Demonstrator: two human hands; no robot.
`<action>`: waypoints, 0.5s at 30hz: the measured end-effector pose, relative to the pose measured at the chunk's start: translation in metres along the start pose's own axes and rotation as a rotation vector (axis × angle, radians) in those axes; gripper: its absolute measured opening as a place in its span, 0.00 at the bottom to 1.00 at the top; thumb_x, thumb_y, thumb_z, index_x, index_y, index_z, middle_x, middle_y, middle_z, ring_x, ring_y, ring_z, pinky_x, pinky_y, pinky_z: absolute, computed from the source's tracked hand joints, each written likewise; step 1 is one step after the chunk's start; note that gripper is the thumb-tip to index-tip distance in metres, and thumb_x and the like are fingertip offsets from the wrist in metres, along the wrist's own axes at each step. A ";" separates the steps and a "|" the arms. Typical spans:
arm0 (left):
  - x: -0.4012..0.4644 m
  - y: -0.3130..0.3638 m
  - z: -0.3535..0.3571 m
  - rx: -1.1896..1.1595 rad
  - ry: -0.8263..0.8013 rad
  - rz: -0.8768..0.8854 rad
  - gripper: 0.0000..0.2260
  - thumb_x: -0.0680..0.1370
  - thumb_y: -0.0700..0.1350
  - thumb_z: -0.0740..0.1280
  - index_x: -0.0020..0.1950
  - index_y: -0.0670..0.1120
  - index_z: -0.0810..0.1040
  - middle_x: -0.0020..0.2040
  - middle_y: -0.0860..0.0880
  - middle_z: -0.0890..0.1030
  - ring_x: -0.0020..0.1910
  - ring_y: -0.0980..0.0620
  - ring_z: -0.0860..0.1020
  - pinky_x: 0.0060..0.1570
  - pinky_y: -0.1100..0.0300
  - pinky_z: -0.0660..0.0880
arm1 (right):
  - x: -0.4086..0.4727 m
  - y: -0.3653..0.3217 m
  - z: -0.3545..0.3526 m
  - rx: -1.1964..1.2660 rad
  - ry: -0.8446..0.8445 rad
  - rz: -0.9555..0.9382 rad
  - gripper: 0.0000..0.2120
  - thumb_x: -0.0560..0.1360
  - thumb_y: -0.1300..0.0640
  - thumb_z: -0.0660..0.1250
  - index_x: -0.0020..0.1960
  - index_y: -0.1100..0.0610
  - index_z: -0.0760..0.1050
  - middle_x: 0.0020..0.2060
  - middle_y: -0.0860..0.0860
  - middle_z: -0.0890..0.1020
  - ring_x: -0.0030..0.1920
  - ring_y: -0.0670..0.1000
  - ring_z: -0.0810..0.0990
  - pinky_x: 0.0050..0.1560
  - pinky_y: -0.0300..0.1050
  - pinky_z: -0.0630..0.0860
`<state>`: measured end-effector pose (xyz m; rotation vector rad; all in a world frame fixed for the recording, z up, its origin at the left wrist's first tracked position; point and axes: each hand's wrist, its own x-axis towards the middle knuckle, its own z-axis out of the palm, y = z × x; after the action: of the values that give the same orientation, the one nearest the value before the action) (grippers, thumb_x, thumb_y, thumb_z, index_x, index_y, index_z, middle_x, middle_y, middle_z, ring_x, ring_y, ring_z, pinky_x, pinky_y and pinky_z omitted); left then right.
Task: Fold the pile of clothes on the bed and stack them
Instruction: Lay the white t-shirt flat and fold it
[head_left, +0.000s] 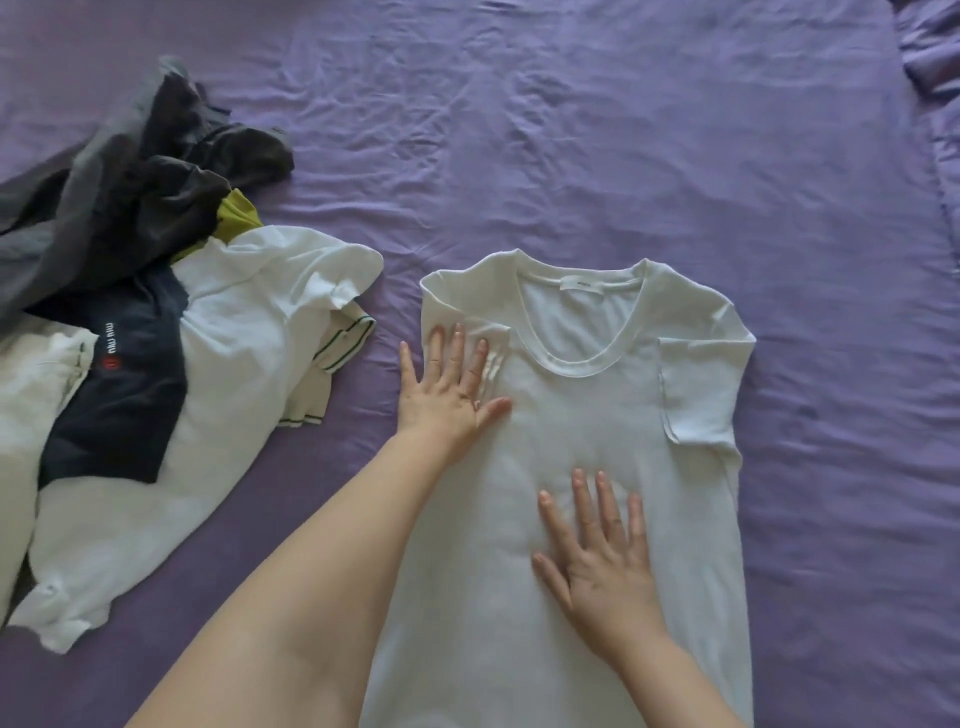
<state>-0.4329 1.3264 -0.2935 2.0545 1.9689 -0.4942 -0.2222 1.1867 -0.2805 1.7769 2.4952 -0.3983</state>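
A white T-shirt (587, 415) lies flat on the purple bed sheet, neck away from me, with both sleeves folded inward over its body. My left hand (449, 392) presses flat with spread fingers on the shirt's left edge, over the folded left sleeve. My right hand (597, 551) lies flat with straight fingers on the shirt's middle. To the left sits the unfolded pile of clothes (156, 332): white garments, a navy piece (124, 395) with lettering, grey and dark items (130, 182), and a bit of yellow-green fabric (236, 215).
The wrinkled purple sheet (571, 130) covers the whole bed. A purple fold of bedding or a pillow (935, 62) lies at the top right corner.
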 end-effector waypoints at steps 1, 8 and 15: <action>-0.011 0.005 0.002 0.001 0.003 -0.010 0.36 0.74 0.69 0.38 0.75 0.52 0.32 0.78 0.47 0.35 0.76 0.46 0.34 0.67 0.39 0.29 | -0.004 0.001 -0.003 -0.003 -0.018 -0.006 0.28 0.75 0.39 0.52 0.70 0.50 0.68 0.71 0.60 0.67 0.74 0.61 0.55 0.66 0.64 0.55; -0.145 0.062 0.029 -0.137 -0.142 0.018 0.32 0.80 0.60 0.52 0.78 0.51 0.41 0.78 0.46 0.38 0.76 0.45 0.37 0.71 0.42 0.35 | -0.060 0.006 -0.014 -0.034 -0.057 -0.070 0.28 0.68 0.43 0.71 0.65 0.52 0.75 0.66 0.60 0.74 0.66 0.63 0.71 0.67 0.61 0.58; -0.252 0.095 0.027 -0.330 0.075 0.243 0.16 0.55 0.43 0.82 0.39 0.50 0.83 0.43 0.48 0.82 0.41 0.46 0.82 0.35 0.58 0.78 | -0.119 -0.007 -0.027 0.120 -0.095 0.023 0.28 0.54 0.57 0.83 0.54 0.54 0.82 0.59 0.60 0.79 0.60 0.62 0.78 0.55 0.60 0.75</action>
<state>-0.3474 1.0806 -0.2198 2.0790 1.6716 -0.0376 -0.1858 1.0808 -0.2307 1.7807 2.4314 -0.6282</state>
